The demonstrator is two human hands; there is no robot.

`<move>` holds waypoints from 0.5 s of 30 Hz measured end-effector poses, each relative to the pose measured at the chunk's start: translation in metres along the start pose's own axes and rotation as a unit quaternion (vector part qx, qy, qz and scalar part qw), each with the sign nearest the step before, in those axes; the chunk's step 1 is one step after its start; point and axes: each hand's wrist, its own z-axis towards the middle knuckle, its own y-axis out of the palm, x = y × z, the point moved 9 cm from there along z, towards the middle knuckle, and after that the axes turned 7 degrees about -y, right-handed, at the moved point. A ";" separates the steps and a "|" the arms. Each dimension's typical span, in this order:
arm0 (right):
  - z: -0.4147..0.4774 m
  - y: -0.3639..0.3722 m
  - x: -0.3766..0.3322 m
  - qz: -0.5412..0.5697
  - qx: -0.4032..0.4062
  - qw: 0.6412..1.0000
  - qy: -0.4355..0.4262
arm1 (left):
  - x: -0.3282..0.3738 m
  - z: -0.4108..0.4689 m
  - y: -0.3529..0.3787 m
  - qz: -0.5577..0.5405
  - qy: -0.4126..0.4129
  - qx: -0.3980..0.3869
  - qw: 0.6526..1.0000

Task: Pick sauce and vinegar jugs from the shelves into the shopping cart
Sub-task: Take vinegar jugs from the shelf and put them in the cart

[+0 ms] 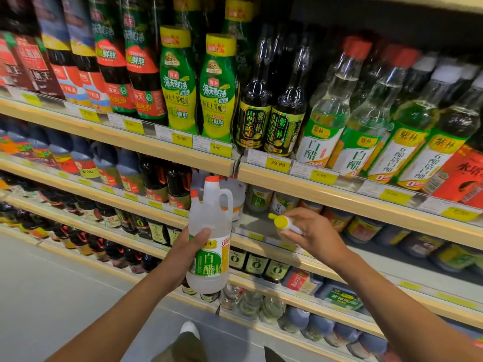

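The translucent milky plastic jug with an orange-red cap [209, 218], gripped in the left hand [187, 254], looks smooth and faintly glossy. Its green-and-white label [209, 263] beside the thumb has a slick sheen. The right hand [313, 231] grips a small white bottle with a smooth yellow plastic cap [281, 222]. Above both grips, the pale wood-look shelf edge [352, 201] is matt, and its yellow paper price tags [277, 164] sit behind shiny clear plastic. Higher still, tall dark bottles [287, 100] gleam. Below the hands, the grey floor [52, 283] looks smooth and dull.
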 end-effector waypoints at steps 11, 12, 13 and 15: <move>-0.019 0.005 0.088 0.164 0.089 0.937 0.297 | -0.013 0.014 -0.013 -0.004 -0.004 0.017 1.000; -0.027 0.006 0.099 0.176 0.084 0.915 0.353 | -0.014 0.014 -0.012 -0.005 -0.005 0.015 1.000; -0.035 0.010 0.114 0.186 0.077 0.897 0.394 | -0.014 0.015 -0.012 -0.006 -0.006 0.014 1.000; -0.045 0.007 0.125 0.194 0.090 0.869 0.446 | -0.016 0.016 -0.010 -0.005 -0.015 0.012 1.000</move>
